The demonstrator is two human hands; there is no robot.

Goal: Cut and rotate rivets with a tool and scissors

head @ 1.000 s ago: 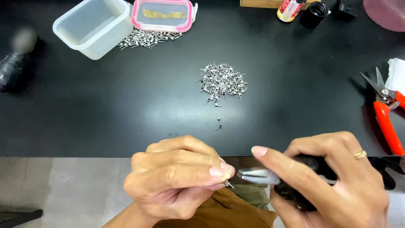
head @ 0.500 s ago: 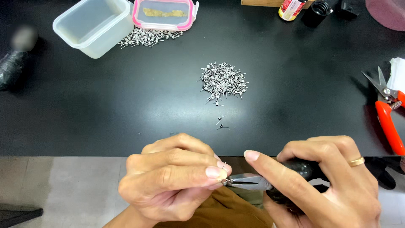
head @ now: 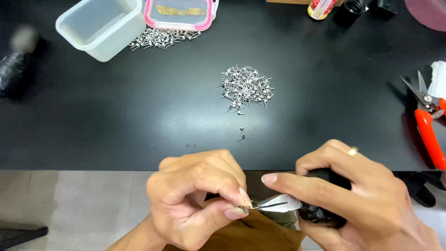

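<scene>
At far left stood a clear rectangular plastic tub (head: 100,25), and mid-table on the black tabletop (head: 116,116) lay a heap of small silver wire pieces (head: 245,87). Below it, the left hand (head: 197,197) pinched one tiny silver wire piece (head: 245,210) between thumb and forefinger. The right hand (head: 360,200) was clenched around black-handled, silver-tipped pliers (head: 290,204), whose tips met that piece; orange-handled snips (head: 429,128) lay far right.

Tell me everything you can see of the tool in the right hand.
The tool is a small plier-like hand tool with shiny, pointed metal jaws and a black grip. The right hand wraps the grip, hiding most of it, with the forefinger laid along the top. It lies roughly level, jaws pointing left, below the near edge of the black table. The jaw tips meet a tiny metal piece pinched by the left hand between thumb and forefinger. Whether the jaws clamp it is too small to tell.
</scene>
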